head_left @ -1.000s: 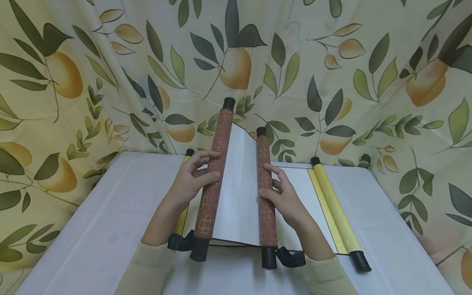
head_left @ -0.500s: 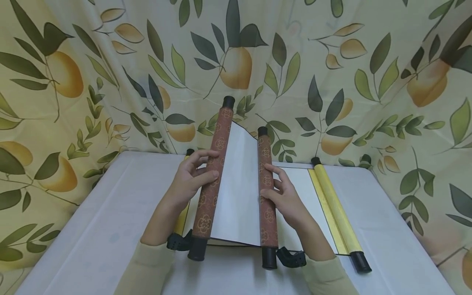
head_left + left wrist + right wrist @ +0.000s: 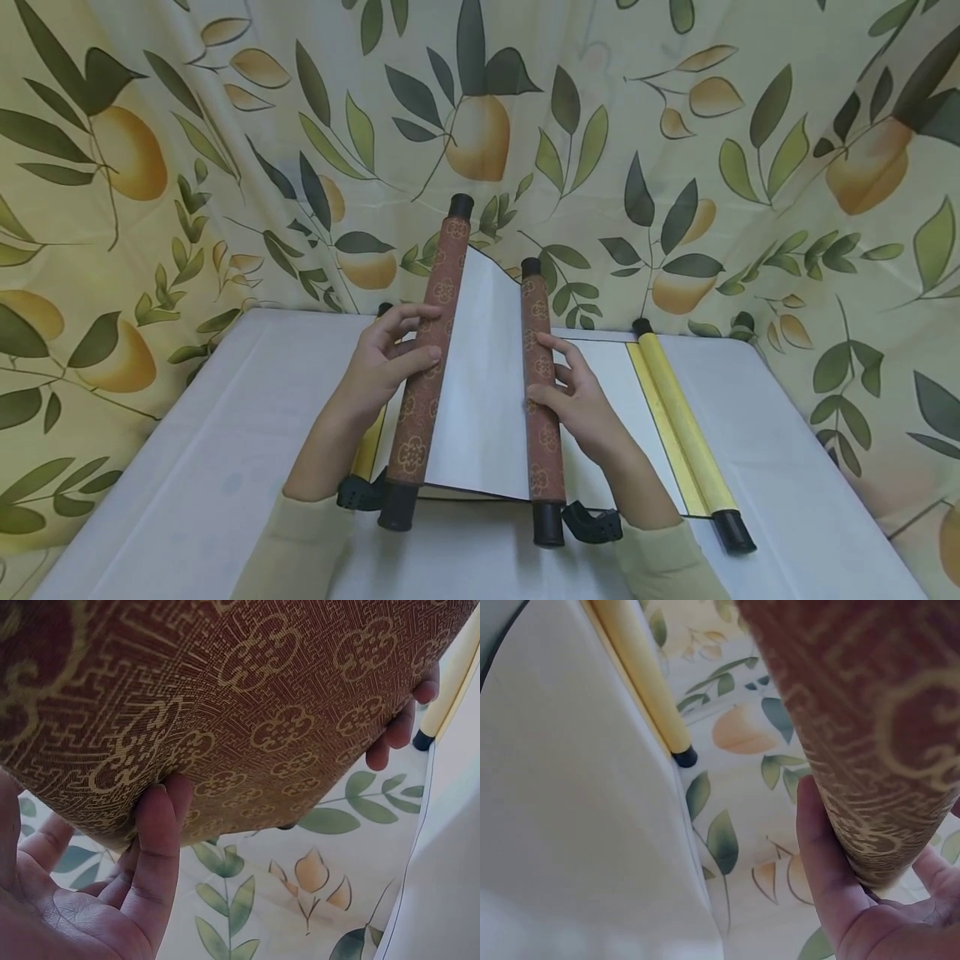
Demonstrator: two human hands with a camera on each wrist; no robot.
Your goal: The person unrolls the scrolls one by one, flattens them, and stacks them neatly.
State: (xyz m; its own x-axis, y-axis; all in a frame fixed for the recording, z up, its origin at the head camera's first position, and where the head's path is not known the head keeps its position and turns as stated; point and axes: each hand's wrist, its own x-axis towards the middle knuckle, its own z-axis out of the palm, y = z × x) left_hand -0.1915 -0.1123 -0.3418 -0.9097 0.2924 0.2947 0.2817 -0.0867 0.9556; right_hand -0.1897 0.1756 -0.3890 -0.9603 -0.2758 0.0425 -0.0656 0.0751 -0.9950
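A hanging scroll with red-brown, gold-patterned rolled ends is held up above the table, tilted, with its blank white paper [image 3: 483,392] stretched between the two rolls. My left hand [image 3: 371,371] grips the left roll [image 3: 417,412], thumb and fingers on its patterned face. The right roll [image 3: 542,450] is held by my right hand [image 3: 585,408] near its middle. In the left wrist view the patterned backing [image 3: 277,727] fills the top, pinched by the left hand [image 3: 97,907]. The right wrist view shows the right hand [image 3: 892,922] around its roll. Black knobs cap both rolls.
Beneath lies a second scroll, spread on the white-covered table [image 3: 232,433]. Its yellow roll [image 3: 686,421] with black ends is at the right, and another yellow edge [image 3: 367,454] shows behind the left wrist. A fruit-and-leaf patterned curtain [image 3: 480,142] hangs behind the table.
My left hand and the left roll have moved slightly leftward, so a little more white paper shows between the rolls. The right hand has stayed nearly still.
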